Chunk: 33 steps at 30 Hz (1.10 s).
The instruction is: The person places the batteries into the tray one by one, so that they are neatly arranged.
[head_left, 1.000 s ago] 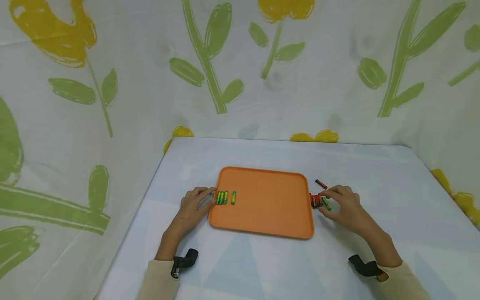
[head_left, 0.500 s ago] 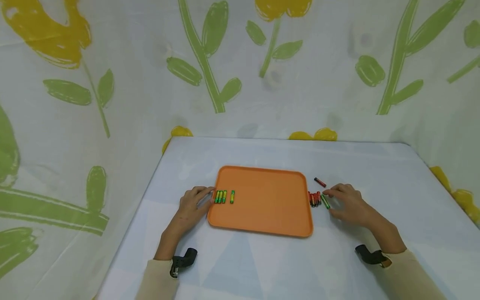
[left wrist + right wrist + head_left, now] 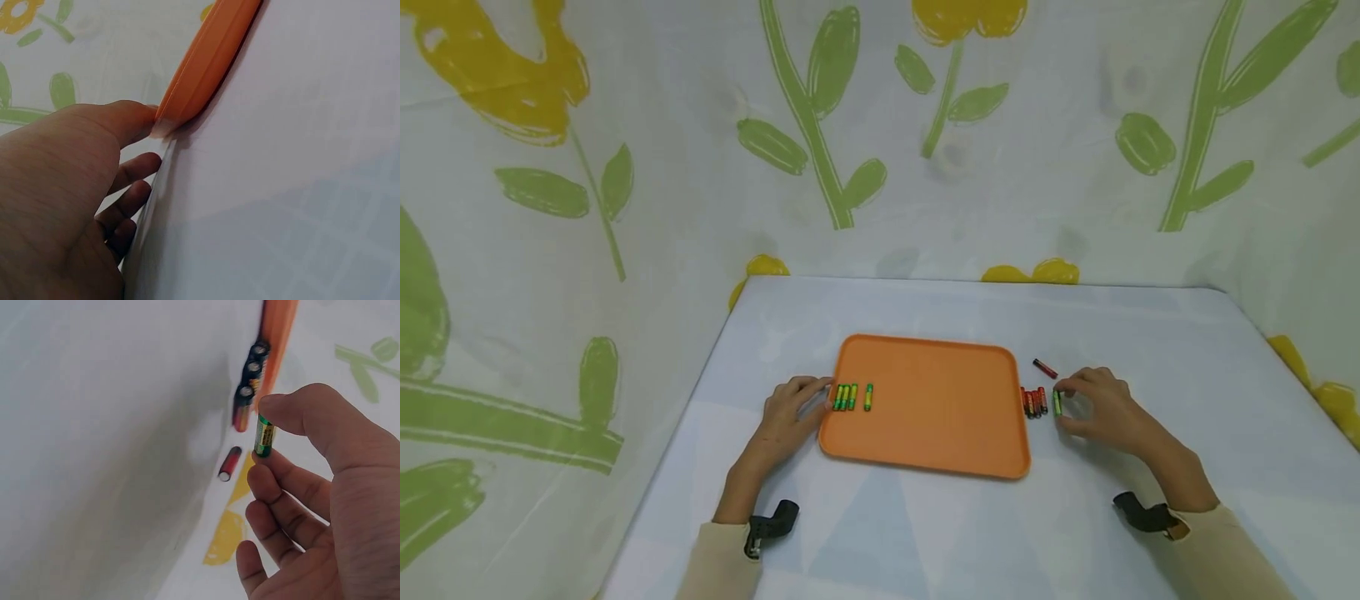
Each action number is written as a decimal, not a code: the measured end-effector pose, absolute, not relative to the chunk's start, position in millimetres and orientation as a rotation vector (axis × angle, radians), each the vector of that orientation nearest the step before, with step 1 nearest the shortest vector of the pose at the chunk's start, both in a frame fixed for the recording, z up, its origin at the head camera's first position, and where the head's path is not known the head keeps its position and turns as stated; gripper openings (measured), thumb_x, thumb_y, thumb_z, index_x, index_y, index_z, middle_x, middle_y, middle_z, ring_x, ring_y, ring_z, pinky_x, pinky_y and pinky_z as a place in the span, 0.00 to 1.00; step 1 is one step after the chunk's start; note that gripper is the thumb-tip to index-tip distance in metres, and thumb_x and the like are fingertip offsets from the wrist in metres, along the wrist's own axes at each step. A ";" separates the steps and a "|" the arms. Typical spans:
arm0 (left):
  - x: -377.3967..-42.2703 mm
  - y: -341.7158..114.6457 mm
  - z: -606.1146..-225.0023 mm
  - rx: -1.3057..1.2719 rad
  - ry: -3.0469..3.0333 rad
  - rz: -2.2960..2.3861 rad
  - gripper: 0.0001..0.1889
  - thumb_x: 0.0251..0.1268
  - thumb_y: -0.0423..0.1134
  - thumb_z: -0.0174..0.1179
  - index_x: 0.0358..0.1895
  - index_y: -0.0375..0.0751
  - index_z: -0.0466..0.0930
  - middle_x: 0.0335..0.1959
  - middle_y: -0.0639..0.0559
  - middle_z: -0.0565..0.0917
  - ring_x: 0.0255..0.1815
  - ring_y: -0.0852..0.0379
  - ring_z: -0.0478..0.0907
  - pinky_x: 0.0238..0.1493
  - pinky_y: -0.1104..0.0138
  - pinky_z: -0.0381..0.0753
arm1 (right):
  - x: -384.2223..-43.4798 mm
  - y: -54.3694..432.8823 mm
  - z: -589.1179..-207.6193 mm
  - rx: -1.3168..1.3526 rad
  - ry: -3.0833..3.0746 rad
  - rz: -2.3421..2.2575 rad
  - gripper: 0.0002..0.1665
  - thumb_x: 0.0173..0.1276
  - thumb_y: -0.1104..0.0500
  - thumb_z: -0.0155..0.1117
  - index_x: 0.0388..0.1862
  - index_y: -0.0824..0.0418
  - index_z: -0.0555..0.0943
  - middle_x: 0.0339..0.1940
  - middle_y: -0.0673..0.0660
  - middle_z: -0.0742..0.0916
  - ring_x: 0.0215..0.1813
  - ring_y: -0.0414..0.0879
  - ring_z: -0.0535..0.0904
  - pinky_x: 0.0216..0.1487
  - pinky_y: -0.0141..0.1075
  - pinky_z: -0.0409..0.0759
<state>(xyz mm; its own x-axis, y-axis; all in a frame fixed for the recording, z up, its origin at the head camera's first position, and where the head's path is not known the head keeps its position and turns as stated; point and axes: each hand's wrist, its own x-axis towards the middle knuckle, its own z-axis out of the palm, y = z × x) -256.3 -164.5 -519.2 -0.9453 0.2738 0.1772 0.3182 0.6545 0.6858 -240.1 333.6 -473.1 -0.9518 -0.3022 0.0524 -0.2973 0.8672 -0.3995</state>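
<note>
My right hand (image 3: 1101, 408) pinches a green battery (image 3: 265, 436) lengthwise between thumb and index finger, just above or on the table. The other fingers hang half curled below. Left of it, several red-and-black batteries (image 3: 1034, 402) lie side by side against the right edge of an orange tray (image 3: 936, 408). Another red battery (image 3: 1045, 368) lies slantwise behind them. My left hand (image 3: 790, 417) holds the tray's left edge with thumb and index finger. Close to those fingertips, inside the tray, lie several green-and-yellow batteries (image 3: 846, 397), one (image 3: 868, 397) a little apart.
A white table (image 3: 925, 533) with pale blue triangles carries everything. Its back edge meets a hanging cloth (image 3: 1037, 192) printed with yellow flowers and green leaves. Black wrist bands with camera mounts (image 3: 771, 525) sit at both sleeves.
The green battery has moved slightly right, away from the red row, and turned from slanted to nearly straight in my right hand's pinch. The left hand and tray stay in place.
</note>
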 end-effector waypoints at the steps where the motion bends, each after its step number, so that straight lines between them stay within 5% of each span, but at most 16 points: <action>1: -256.5 -163.9 -519.6 -0.502 -2.805 -1.173 0.23 0.74 0.45 0.60 0.69 0.47 0.76 0.60 0.45 0.76 0.63 0.40 0.67 0.64 0.41 0.56 | -238.8 333.1 -472.7 -0.491 3.035 -0.667 0.24 0.56 0.59 0.77 0.52 0.62 0.83 0.43 0.55 0.80 0.53 0.57 0.69 0.51 0.58 0.63; 16: -256.1 -164.3 -517.9 -0.517 -2.818 -1.152 0.23 0.75 0.46 0.59 0.69 0.49 0.75 0.61 0.46 0.75 0.62 0.43 0.67 0.61 0.45 0.58 | -231.3 276.0 -470.0 -0.697 3.034 -0.983 0.25 0.56 0.59 0.80 0.53 0.62 0.83 0.47 0.58 0.80 0.55 0.54 0.68 0.51 0.53 0.59; 33: -258.9 -165.1 -518.4 -0.522 -2.828 -1.154 0.23 0.76 0.48 0.57 0.70 0.50 0.74 0.62 0.46 0.74 0.63 0.42 0.66 0.61 0.44 0.58 | -239.2 197.0 -485.2 -0.910 3.038 -1.050 0.20 0.55 0.57 0.80 0.46 0.59 0.84 0.38 0.54 0.80 0.46 0.49 0.71 0.47 0.49 0.64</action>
